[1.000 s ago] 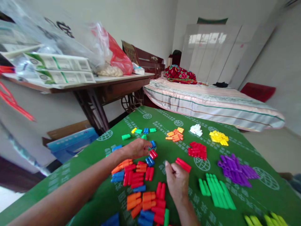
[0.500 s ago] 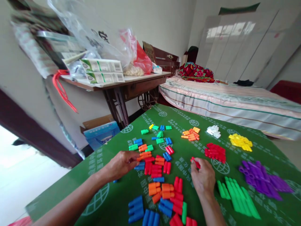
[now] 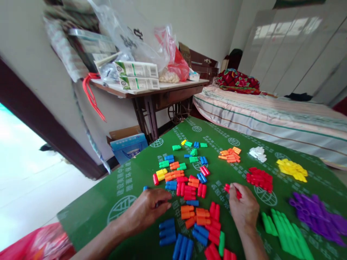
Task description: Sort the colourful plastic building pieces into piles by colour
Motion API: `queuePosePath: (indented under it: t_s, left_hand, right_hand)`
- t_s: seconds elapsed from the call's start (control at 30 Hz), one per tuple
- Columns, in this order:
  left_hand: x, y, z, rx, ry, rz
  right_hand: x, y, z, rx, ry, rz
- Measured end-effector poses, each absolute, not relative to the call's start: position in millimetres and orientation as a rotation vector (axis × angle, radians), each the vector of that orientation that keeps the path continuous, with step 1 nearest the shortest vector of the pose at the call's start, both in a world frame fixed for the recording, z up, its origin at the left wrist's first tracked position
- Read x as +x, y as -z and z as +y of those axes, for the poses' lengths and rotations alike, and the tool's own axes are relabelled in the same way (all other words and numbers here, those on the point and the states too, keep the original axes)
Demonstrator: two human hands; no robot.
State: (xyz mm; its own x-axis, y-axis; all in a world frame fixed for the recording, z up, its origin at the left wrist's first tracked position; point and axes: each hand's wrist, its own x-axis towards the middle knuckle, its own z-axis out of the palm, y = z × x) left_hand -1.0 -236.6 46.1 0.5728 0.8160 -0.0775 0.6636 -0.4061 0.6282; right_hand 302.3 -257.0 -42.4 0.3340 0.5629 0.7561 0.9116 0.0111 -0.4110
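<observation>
On the green table, my right hand (image 3: 244, 206) is closed on a red piece (image 3: 227, 187), its fingertips low over the cloth. My left hand (image 3: 154, 206) hovers at the left of the mixed pieces, thumb and fingers curved toward each other; whether anything is between them is hidden. Just beyond it lie a blue piece (image 3: 170, 185), a yellow piece (image 3: 162, 174) and orange pieces (image 3: 174, 175). Red pieces (image 3: 187, 189) lie between my hands. Nearer me are more orange pieces (image 3: 203, 216) and blue pieces (image 3: 183, 247).
Sorted heaps lie on the right: orange (image 3: 230, 155), white (image 3: 258, 154), red (image 3: 259, 179), yellow (image 3: 292, 169), purple (image 3: 317, 216) and green (image 3: 290, 231). Behind stand a side table (image 3: 151, 94) with boxes and bags, and a bed (image 3: 271, 112).
My left hand has drawn back toward me from the orange pieces, uncovering the yellow and red ones. The camera view has turned left. My right hand still holds red.
</observation>
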Motion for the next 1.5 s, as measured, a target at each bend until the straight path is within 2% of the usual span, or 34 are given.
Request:
queuePosePath:
  t_s: [0.27,0.5,0.73,1.03,1.23,1.4,1.5]
  left_hand:
    - [-5,-43,-261,2.174,-0.313,1.179]
    - [-4,-29,-276,2.083,-0.473,1.344]
    - [1,-30,-265,2.114,-0.545,1.388]
    - [46,-53,-214,2.324,-0.219,1.631]
    - [62,-48,-194,2.447,-0.057,1.650]
    - [54,-36,-186,2.324,-0.296,1.601]
    - [50,-37,-184,2.001,-0.483,1.447]
  right_hand:
    - [301,45,-259,-1.716,0.378,-1.296]
    - [298,44,-261,-1.732,0.340,-1.284]
    - [298,43,-261,-1.746,0.322,-1.296]
    - [298,46,-260,-1.740,0.337,-1.300]
    - [298,48,-259,-1.737,0.337,-1.304]
    - [297,46,-258,-1.718,0.356,-1.304]
    - [296,46,-258,-1.722,0.323,-1.296]
